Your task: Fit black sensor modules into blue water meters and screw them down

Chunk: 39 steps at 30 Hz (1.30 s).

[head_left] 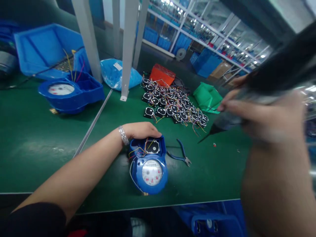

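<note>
A blue water meter [148, 164] with a round white dial lies on the green bench near the front edge. Its upper compartment is open, showing a small black module [152, 146] and coloured wires. My left hand [140, 130] rests curled over the top edge of the meter, a bracelet on the wrist. My right hand [259, 113], blurred, is raised at the right and grips a dark powered screwdriver [281, 70]; its pointed tip [204, 137] hovers over the bench right of the meter.
Blue-handled pliers [181, 156] lie just right of the meter. A heap of several black wired modules [172, 105] sits behind, with an orange box [161, 75], green bag [207, 97] and blue bag [116, 74]. Another blue meter [70, 92] and tray [46, 49] stand far left.
</note>
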Tool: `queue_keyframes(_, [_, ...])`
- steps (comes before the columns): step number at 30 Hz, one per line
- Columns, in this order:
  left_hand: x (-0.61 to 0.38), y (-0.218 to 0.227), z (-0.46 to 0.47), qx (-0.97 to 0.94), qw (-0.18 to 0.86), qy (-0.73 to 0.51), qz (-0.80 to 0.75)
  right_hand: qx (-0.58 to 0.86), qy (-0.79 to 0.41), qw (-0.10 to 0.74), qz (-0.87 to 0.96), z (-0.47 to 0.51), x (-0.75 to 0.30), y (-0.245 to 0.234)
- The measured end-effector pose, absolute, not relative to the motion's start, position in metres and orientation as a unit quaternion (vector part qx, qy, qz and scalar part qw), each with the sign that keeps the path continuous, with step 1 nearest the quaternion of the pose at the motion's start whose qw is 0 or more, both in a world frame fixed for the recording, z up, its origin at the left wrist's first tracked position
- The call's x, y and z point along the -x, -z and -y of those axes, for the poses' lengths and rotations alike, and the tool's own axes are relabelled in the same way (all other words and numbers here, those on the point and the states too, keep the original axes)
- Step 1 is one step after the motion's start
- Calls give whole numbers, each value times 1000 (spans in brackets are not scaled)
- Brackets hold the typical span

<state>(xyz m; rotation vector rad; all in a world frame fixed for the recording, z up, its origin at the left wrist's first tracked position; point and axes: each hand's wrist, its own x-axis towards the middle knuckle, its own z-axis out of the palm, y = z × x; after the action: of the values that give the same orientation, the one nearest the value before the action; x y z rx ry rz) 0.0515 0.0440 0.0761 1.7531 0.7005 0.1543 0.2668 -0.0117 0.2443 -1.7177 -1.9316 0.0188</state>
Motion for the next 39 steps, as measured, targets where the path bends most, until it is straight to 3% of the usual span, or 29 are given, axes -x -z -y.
queue_keyframes(2, [-51,-79,-43,-754,573,-58,-317,747,16,75,660,14,-284,-206])
queue_keyframes(6, [-45,-86,-35,-764,525,-66,-369,757,-53,-89,645,14,-337,-127])
queue_keyframes(9, [-32,-85,-20,-730,516,-137,-426,761,-83,-162,622,21,-372,-88])
queue_keyframes(13, [-19,-74,10,-604,600,-263,-453,776,-72,-181,599,34,-388,-79])
queue_keyframes(19, [-32,-60,46,-421,682,-359,-478,768,-72,-70,633,70,-344,-98])
queue_keyframes(24, [-41,-51,58,-418,663,-387,-486,637,-439,244,584,112,-286,-79])
queue_keyframes(27, [-44,-49,66,-451,665,-358,-476,567,-583,340,472,124,-259,-67])
queue_keyframes(32, [-47,-48,80,-534,652,-321,-433,483,-669,414,384,136,-239,-65])
queue_keyframes(39, [-45,-48,82,-587,605,-349,-409,466,-695,443,322,149,-234,-63])
